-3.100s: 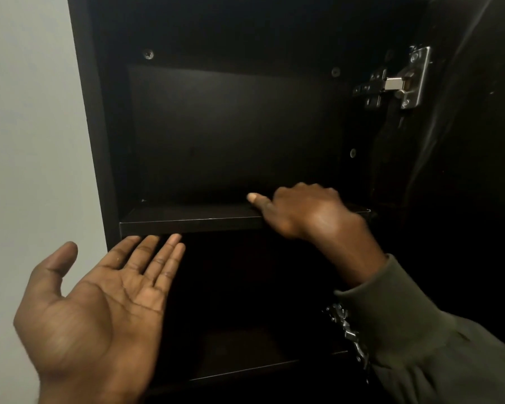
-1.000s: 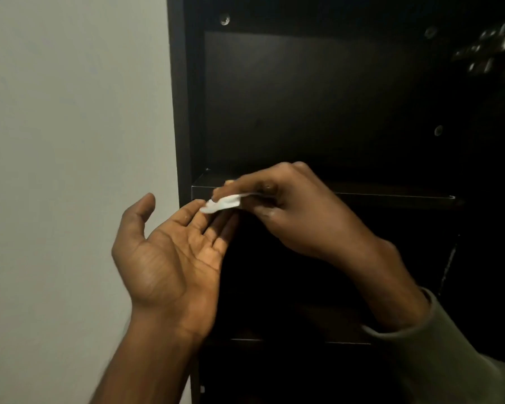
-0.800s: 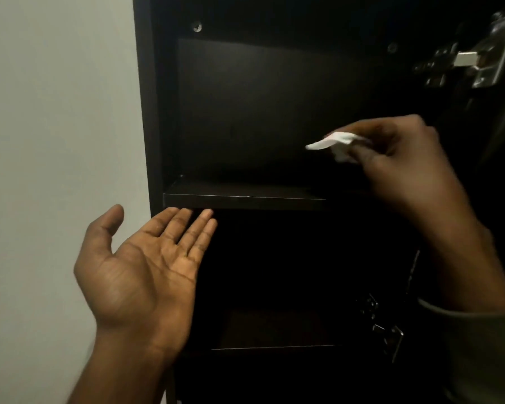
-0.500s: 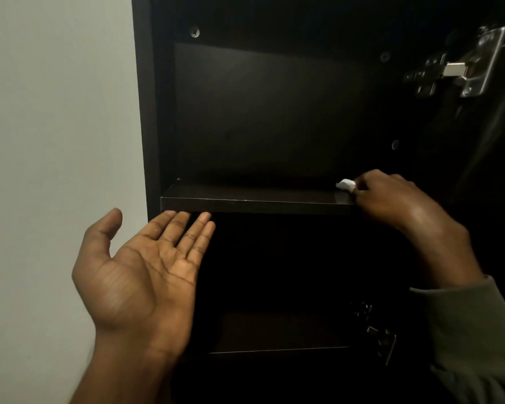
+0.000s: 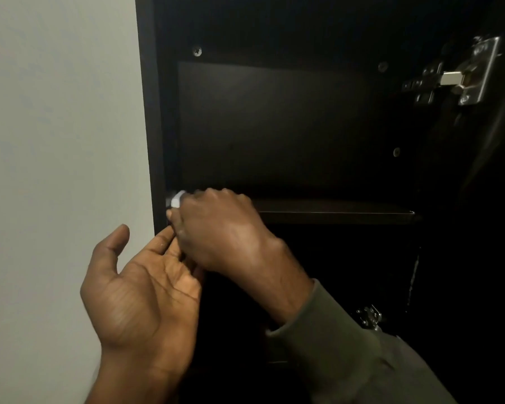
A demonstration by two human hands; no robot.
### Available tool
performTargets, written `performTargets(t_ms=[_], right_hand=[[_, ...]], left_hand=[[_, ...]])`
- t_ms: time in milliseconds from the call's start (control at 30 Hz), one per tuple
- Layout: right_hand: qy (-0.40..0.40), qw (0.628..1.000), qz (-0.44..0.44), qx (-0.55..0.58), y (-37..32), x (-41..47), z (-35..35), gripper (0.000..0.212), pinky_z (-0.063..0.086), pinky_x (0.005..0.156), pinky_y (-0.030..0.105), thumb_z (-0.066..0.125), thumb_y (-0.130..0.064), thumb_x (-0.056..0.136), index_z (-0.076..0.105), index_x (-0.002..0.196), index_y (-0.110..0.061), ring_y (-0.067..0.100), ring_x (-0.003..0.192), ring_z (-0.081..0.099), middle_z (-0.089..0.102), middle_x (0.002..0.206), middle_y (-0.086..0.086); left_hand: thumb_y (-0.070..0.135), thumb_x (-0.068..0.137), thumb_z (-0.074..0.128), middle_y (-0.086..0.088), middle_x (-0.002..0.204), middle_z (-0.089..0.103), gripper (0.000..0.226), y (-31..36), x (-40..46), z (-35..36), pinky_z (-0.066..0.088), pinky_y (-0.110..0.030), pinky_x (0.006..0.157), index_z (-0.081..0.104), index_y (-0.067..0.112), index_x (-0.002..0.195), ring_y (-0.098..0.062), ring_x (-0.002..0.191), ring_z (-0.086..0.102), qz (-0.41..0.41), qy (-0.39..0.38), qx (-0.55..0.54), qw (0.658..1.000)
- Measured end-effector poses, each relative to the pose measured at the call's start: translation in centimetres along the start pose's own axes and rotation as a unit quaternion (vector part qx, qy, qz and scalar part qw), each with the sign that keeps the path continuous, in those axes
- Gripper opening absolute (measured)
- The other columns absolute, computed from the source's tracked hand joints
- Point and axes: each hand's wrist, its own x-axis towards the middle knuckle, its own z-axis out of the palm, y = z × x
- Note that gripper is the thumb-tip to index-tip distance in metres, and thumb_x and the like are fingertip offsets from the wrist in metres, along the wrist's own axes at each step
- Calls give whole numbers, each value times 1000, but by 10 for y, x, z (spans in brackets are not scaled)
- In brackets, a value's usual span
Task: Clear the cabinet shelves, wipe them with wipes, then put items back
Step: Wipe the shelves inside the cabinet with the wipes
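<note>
Your right hand (image 5: 216,228) pinches a small balled wipe (image 5: 177,198) at the shelf's (image 5: 333,209) left end, no long axis discernible. Your left hand (image 5: 146,287) lies palm-up below, fingers relaxed. Dark cabinet (image 5: 149,112), pale wall (image 5: 56,126) left.

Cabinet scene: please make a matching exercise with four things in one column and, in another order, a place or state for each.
1. wipe
2. left hand
3. hinge
4. shelf

a. silver metal, at upper right
b. palm up, fingers straight, below the shelf edge
c. dark board, bare on its right part
d. white, gripped by the right hand at the shelf's left end

Pairs: 1-d, 2-b, 3-a, 4-c
</note>
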Motion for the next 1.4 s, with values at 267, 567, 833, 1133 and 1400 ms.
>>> performTargets(t_ms=[267, 567, 833, 1133, 1400], right_hand=[[13, 939, -70, 336, 57, -10, -12, 25, 53, 91, 34, 51, -27, 100, 68, 119, -23, 5, 102, 66, 73, 109, -5], [281, 648, 121, 698, 154, -25, -54, 29, 58, 87, 39, 42, -15, 102, 66, 116, -7, 25, 102, 70, 72, 111, 11], [433, 407, 199, 779, 191, -17, -67, 21, 55, 57, 23, 48, -13, 98, 59, 83, -23, 5, 62, 60, 61, 78, -7], [582, 361, 260, 681, 176, 31, -77, 15, 43, 58, 19, 59, -31, 93, 62, 102, -19, 4, 64, 51, 56, 77, -7], [606, 594, 205, 488, 142, 75, -51, 18, 39, 86, 25, 56, 2, 94, 61, 111, 1, -1, 87, 46, 60, 105, 16]], left_hand=[[48, 94, 40, -31, 125, 61, 66, 9, 14, -10, 58, -50, 84, 47, -1, 137, -46, 110, 64, -15, 11, -11, 1000], [33, 100, 34, -4, 132, 64, 47, 41, 39, 48, 48, -37, 105, 57, 9, 133, -19, 124, 59, 411, -86, 158, 894], [5, 95, 50, -13, 154, 38, 51, 53, 102, 80, 34, -35, 117, 41, 0, 145, -24, 147, 31, 657, -69, 572, 487], [-9, 82, 45, -6, 160, 27, 71, 49, 126, 63, 28, -39, 120, 32, 6, 151, -17, 151, 18, 612, -45, 640, 462], [0, 85, 43, -1, 161, 25, 68, 47, 125, 51, 29, -37, 120, 31, 9, 152, -11, 151, 17, 606, -57, 625, 490]])
